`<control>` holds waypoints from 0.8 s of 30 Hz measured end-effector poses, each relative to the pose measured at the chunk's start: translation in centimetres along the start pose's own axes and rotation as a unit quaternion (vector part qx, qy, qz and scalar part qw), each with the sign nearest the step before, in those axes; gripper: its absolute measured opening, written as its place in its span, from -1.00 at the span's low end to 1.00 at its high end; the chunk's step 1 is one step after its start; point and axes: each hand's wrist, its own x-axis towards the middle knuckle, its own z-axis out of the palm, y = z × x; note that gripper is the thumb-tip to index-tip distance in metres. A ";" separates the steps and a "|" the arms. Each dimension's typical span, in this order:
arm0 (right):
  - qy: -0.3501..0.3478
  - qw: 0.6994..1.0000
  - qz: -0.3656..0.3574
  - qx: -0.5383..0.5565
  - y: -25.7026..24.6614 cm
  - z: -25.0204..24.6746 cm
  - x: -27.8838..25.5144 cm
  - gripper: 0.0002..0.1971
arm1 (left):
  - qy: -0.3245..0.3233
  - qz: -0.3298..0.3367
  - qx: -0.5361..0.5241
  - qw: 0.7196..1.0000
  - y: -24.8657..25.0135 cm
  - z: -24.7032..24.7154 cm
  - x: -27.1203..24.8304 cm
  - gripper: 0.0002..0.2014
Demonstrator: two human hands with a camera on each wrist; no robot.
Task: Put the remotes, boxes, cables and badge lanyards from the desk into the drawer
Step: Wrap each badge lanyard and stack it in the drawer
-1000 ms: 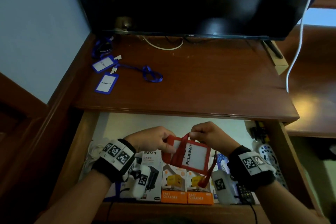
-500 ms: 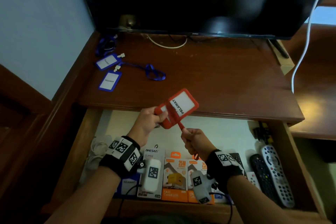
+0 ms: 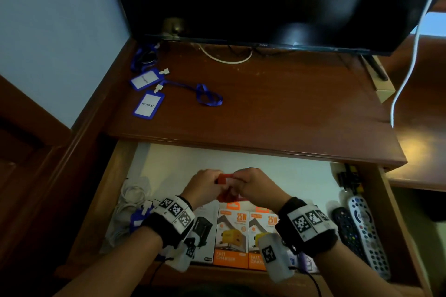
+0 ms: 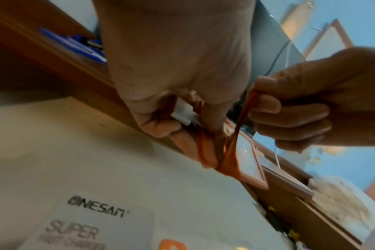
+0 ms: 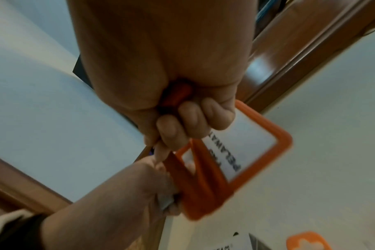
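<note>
We hold one orange badge holder (image 5: 246, 152) above the open drawer (image 3: 135, 176), its card reading partly "PELAWAT", the rest covered by fingers. Our left hand (image 3: 201, 187) grips one end of the holder; our right hand (image 3: 253, 187) is curled round the orange lanyard strap (image 4: 239, 128), wound across the holder. In the head view both hands hide nearly all of it. In the drawer: charger boxes (image 3: 231, 236) along the front edge, partly behind our wrists; two remotes (image 3: 364, 231) at the right side; white cable (image 3: 131, 196) at the left, dim. On the desk (image 3: 277, 108), near its back left corner, two blue badge lanyards (image 3: 149, 103) lie; the farther one's lettering is unreadable.
</note>
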 end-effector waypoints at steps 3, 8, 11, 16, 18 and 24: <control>0.009 1.000 0.006 -0.027 0.4 -1.0 -0.2 -0.66 | -0.068 0.017 0.036 0.997 -0.5 -0.4 -0.5 -0.80; 0.003 1.000 0.023 0.018 0.7 -0.8 -0.5 -0.70 | -0.161 0.012 0.023 0.987 -0.9 -0.2 -1.6 -0.76; 0.018 0.999 0.029 0.016 1.0 -0.7 -0.5 -0.74 | -0.200 -0.001 -0.008 0.980 -0.8 -0.5 -2.0 -0.76; 0.015 0.987 0.077 0.143 0.6 -0.4 -1.1 -0.72 | -0.234 -0.005 -0.102 0.967 -0.2 -2.7 -3.0 -0.76; -0.004 0.975 0.066 0.211 -0.3 -0.9 -1.4 -0.69 | -0.203 0.021 -0.180 0.962 -0.3 -4.1 -3.6 -0.89; 0.011 0.930 -0.025 0.366 -4.0 -1.1 -0.6 -0.70 | -0.077 0.107 -0.458 0.879 0.0 -6.3 -4.6 -0.78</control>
